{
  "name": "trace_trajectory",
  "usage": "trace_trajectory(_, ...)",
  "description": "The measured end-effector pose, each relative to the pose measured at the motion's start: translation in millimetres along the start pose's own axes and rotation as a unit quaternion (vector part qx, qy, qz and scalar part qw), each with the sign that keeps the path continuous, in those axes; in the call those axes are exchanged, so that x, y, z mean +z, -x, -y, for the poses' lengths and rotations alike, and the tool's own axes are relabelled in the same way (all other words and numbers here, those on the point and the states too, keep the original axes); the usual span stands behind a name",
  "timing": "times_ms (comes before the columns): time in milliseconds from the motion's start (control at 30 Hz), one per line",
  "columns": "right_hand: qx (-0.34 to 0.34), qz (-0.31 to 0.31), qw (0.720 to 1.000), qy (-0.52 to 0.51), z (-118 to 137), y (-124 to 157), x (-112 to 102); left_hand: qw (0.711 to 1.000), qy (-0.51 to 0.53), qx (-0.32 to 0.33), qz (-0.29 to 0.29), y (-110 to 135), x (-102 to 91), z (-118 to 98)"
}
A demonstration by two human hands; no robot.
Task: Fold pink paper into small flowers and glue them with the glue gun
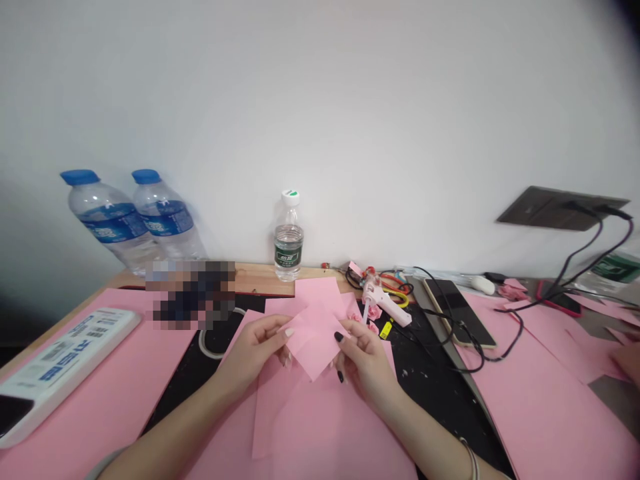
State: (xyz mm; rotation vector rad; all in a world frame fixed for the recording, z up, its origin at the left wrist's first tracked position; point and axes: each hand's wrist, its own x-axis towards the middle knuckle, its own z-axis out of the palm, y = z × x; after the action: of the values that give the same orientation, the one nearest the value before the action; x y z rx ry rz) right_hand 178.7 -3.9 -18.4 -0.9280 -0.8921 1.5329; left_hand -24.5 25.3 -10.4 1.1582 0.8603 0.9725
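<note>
Centrally, in the head view, the left hand (253,353) and right hand (363,363) had their grips closed on opposite edges of a small square of pink craft paper (314,340), held at lower centre of the frame above a large pink paper sheet (320,433). Already-formed small pink paper roses (373,311) lay just beside a white plastic glue gun (383,303), while flat pink sheets (550,400) lay unworked at right.

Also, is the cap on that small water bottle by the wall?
On: the white cap sits on the neck of the upright water bottle, with no open mouth showing.
</note>
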Motion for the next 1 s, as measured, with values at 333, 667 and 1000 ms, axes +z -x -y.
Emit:
trace_trajectory(333,0.064,0.016,0.995,-0.073,9,2,5,0.971,0.211,-0.112,-0.008,3,4.0,2)
trace_trajectory(667,0.08,0.059,0.986,-0.137,14,2,5,0.945,0.302,-0.128,0.001,5,4.6,-10)
trace_trajectory(1000,0.001,0.003,1.0,-0.006,7,5,9,0.997,0.045,-0.052,-0.04,4,12.3,-7)
